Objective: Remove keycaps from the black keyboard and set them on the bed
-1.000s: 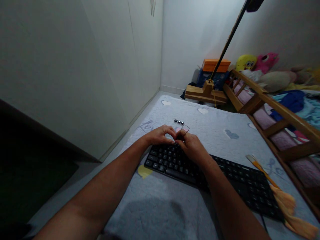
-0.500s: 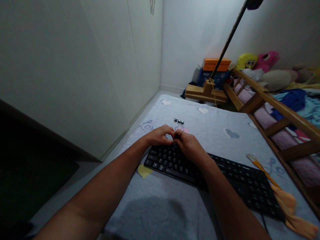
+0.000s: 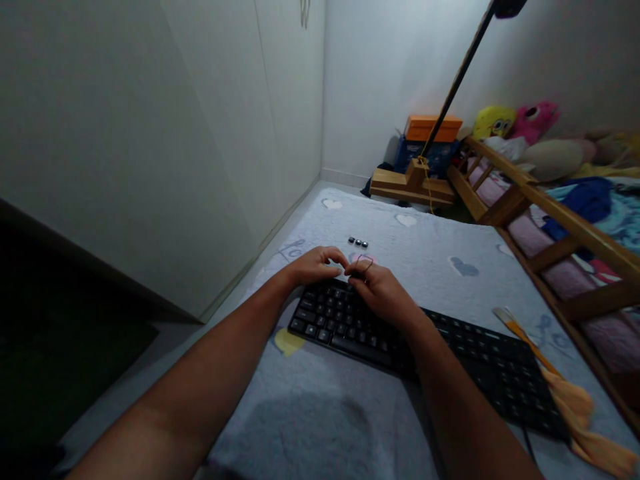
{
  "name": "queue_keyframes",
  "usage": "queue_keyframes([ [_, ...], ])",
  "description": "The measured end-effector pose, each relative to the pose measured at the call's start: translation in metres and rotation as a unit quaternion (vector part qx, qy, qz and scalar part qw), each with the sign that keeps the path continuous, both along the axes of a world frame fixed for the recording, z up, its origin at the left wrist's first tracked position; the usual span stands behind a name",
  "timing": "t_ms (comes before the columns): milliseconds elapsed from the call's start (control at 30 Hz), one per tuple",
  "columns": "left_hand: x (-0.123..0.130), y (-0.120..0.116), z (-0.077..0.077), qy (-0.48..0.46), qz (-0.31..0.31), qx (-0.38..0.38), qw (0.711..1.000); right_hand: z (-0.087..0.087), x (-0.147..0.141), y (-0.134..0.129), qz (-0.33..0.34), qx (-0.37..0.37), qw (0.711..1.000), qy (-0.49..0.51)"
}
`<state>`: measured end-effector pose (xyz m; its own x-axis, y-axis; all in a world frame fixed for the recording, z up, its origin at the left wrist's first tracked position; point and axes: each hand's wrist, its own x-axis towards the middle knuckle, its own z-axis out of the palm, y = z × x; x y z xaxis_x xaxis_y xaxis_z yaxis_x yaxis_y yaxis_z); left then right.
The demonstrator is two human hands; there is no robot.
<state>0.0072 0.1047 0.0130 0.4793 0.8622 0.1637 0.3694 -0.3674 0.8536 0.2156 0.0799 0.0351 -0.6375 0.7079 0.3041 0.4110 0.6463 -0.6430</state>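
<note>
A black keyboard lies at a slant on the patterned cloth. My right hand is over its upper left part, fingers closed on a wire keycap puller, whose thin loop sticks up above the knuckles. Just left of it, my left hand rests by the keyboard's upper left edge. Its thumb and index finger curve toward each other, tips close together beside the right fingertips; anything between them is too small to make out. Beyond the hands, three loose keycaps sit in a short row on the cloth.
A brush with a yellow handle and an orange cloth lie at the keyboard's right end. A wooden bed rail runs along the right. On the left stands a pale cabinet. A wooden stand is at the back.
My hands, pressed together at the fingertips before, have parted slightly. The left hand has lifted a little away from the keyboard's corner, and the wire loop has tilted to the right.
</note>
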Motion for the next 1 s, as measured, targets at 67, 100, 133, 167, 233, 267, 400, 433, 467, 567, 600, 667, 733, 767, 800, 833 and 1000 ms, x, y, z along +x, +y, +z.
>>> queue_keyframes([
  [67, -0.002, 0.002, -0.005, -0.015, 0.038, -0.029, 0.999, 0.001, 0.002, 0.000, -0.003, -0.006, 1.000, 0.009],
  [100, -0.003, 0.002, -0.008, -0.023, 0.051, -0.043, 0.998, 0.002, 0.002, -0.001, -0.007, -0.010, 1.000, 0.009],
  [133, -0.003, 0.003, -0.010, -0.032, 0.061, -0.054, 0.996, 0.002, 0.003, -0.001, -0.010, -0.016, 1.000, 0.008],
  [167, -0.003, 0.003, -0.012, -0.042, 0.069, -0.063, 0.995, 0.002, 0.003, -0.001, -0.010, -0.022, 1.000, 0.008],
  [233, -0.002, 0.004, -0.014, -0.058, 0.082, -0.071, 0.992, 0.001, 0.003, -0.001, -0.008, -0.032, 0.999, 0.006],
  [267, -0.002, 0.004, -0.015, -0.062, 0.083, -0.073, 0.992, 0.000, 0.004, -0.001, -0.008, -0.037, 0.999, 0.004],
  [400, -0.001, 0.002, -0.015, -0.066, 0.055, -0.077, 0.993, -0.001, 0.006, 0.001, -0.006, -0.053, 0.999, 0.005],
  [433, 0.000, 0.002, -0.015, -0.066, 0.047, -0.080, 0.994, -0.001, 0.006, 0.001, -0.006, -0.060, 0.998, 0.009],
  [467, 0.000, 0.001, -0.015, -0.066, 0.041, -0.084, 0.993, 0.000, 0.007, 0.001, -0.005, -0.068, 0.998, 0.012],
  [567, 0.003, 0.000, -0.014, -0.057, 0.031, -0.097, 0.993, 0.001, 0.008, 0.001, -0.009, -0.092, 0.996, 0.017],
  [600, 0.003, 0.000, -0.014, -0.052, 0.029, -0.099, 0.993, 0.001, 0.009, 0.001, -0.012, -0.097, 0.995, 0.017],
  [667, 0.004, 0.000, -0.015, -0.040, 0.028, -0.099, 0.994, 0.001, 0.009, 0.002, -0.016, -0.105, 0.994, 0.018],
  [733, 0.004, -0.001, -0.015, -0.026, 0.028, -0.099, 0.994, 0.001, 0.011, 0.002, -0.019, -0.114, 0.993, 0.024],
  [767, 0.004, -0.001, -0.015, -0.021, 0.029, -0.100, 0.994, 0.001, 0.012, 0.003, -0.023, -0.122, 0.992, 0.027],
  [800, 0.005, -0.001, -0.014, -0.017, 0.029, -0.101, 0.994, 0.001, 0.013, 0.003, -0.027, -0.135, 0.990, 0.032],
  [833, 0.005, -0.002, -0.014, -0.014, 0.029, -0.101, 0.994, 0.001, 0.014, 0.003, -0.032, -0.153, 0.987, 0.037],
  [1000, 0.005, -0.002, -0.013, -0.008, 0.032, -0.098, 0.995, 0.003, 0.017, 0.004, -0.036, -0.220, 0.973, 0.055],
])
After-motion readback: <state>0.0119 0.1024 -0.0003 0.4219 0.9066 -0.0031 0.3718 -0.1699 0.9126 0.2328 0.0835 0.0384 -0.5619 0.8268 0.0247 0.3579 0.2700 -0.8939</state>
